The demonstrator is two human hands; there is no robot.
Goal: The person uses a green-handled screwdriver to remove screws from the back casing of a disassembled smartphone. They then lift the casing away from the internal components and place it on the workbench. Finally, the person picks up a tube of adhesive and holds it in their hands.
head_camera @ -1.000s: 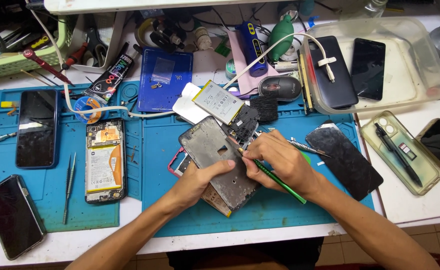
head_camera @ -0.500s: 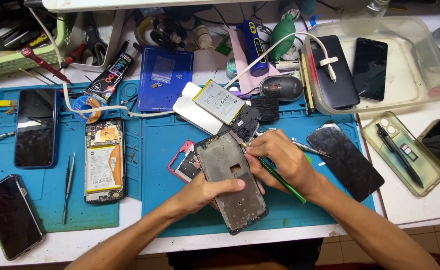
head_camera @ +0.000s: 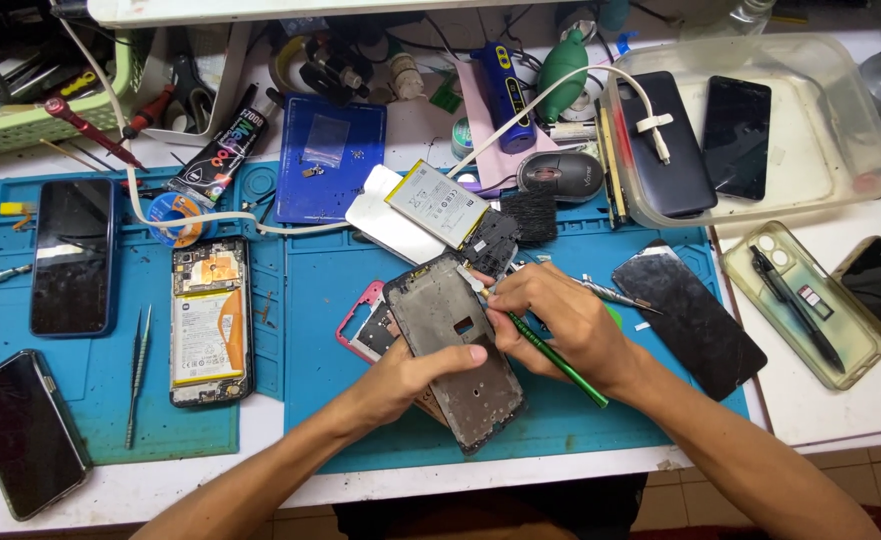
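Observation:
My left hand (head_camera: 400,378) grips a grey phone frame (head_camera: 455,350) by its left edge, thumb laid across its face, tilted above the blue mat (head_camera: 340,290). My right hand (head_camera: 560,320) holds a green-handled tool (head_camera: 555,358) like a pen, its tip touching the frame's upper right corner. Under the frame lies a pink-edged phone part (head_camera: 362,325). Just beyond the frame lie a flat battery (head_camera: 438,203) and a dark circuit piece (head_camera: 488,242).
An opened phone (head_camera: 210,320) with its battery showing, tweezers (head_camera: 137,370) and dark phones (head_camera: 72,255) lie on the left mat. A cracked black screen (head_camera: 688,320) lies right of my hand. A clear tray (head_camera: 760,130) with two phones stands at the back right.
The grey frame has turned from lying slanted to nearly lengthwise toward me and moved slightly right in my left hand. My right hand stays at its upper corner with the tool.

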